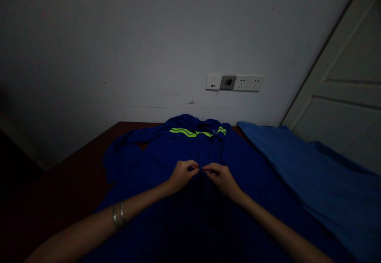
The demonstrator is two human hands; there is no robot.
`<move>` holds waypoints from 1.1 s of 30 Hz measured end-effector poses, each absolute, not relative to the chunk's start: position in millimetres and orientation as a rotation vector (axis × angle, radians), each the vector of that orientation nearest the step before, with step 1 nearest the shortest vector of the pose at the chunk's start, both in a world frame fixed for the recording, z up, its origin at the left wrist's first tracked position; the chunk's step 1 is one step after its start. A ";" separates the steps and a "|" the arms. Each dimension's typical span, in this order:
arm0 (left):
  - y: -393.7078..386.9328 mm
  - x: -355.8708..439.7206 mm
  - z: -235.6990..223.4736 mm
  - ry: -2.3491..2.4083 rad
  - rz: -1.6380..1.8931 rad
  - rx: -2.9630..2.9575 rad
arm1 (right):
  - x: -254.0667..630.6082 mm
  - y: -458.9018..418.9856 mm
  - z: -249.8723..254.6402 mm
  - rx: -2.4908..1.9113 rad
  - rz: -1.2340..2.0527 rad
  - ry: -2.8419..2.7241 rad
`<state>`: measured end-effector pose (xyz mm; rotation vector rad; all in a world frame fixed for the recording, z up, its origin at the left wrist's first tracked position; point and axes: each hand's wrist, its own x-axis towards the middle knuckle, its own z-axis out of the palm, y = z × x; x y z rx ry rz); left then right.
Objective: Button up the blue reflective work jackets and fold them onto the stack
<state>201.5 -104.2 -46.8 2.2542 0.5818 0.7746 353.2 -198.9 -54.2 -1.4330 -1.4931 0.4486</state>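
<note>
Wall (119,48) fills the back, pale, dim light. Door (351,76) at far right, panelled, tilted in view. Reddish-brown table (74,167) runs up to the wall, its surface showing on the left side.

Dark blue garment (175,156) lies spread on the table, collar end near the wall, lower part toward the wearer; looks laid out flat so the front is within reach of both hands. One sleeve (119,152) bends out to the left. Bottom is lost in shadow. Lighter blue cloth (327,187) lies along the right, just beside the garment; too dark to tell if they overlap. Probably put to the side to keep the middle free for the hands.

Left hand (181,174) and right hand (223,177) meet over the garment's middle, fingertips nearly touching. Each pinches narrowly, thumb to index, on a bit of the blue fabric, probably to keep that spot lifted and steady. Whether a button or similar is in there: can't tell.

Socket row (248,83) on the wall. Yellow-green stripes (183,132) cross the chest. Silver bracelets (115,214) on the left forearm. Tiny chest mark (214,131), unreadable.
</note>
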 end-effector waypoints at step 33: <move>-107.7 202.5 -50.5 0.620 0.719 2.106 | 352.7 -194.9 -70.0 -1.356 0.565 -1.306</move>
